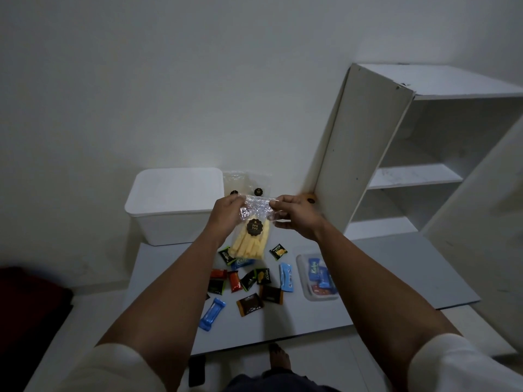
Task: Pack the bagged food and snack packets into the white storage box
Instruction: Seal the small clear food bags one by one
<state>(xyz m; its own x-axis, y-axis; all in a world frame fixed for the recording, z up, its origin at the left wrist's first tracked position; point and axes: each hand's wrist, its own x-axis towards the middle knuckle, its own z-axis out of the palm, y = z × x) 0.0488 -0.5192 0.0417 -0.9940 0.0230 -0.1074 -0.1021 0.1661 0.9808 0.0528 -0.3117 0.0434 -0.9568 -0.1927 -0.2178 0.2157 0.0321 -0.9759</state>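
Packing barely begun: one bag in hand, the rest still out.

Head view: left hand (226, 213) and right hand (297, 215) each pinch the top of a clear bag of pale yellow sticks (250, 239), held above the grey worktop (396, 267) beside the white plastic storage box (172, 205), whose inside is hidden; small coloured snack packets (249, 281) lie scattered on the worktop.

I saw the clear bag of yellow snack sticks (249, 241) hanging upright, its crinkled top edge pinched between the fingers (230, 206) of my left hand (226, 215) and those of my right hand (297, 215). A dark round label sat just below my fingertips. The white storage box (174, 205), lid on, stood beyond and left of my left fingers. Small snack packets (249, 281) in green, orange, brown and blue lay scattered flat below the bag, nearer me than my fingers.
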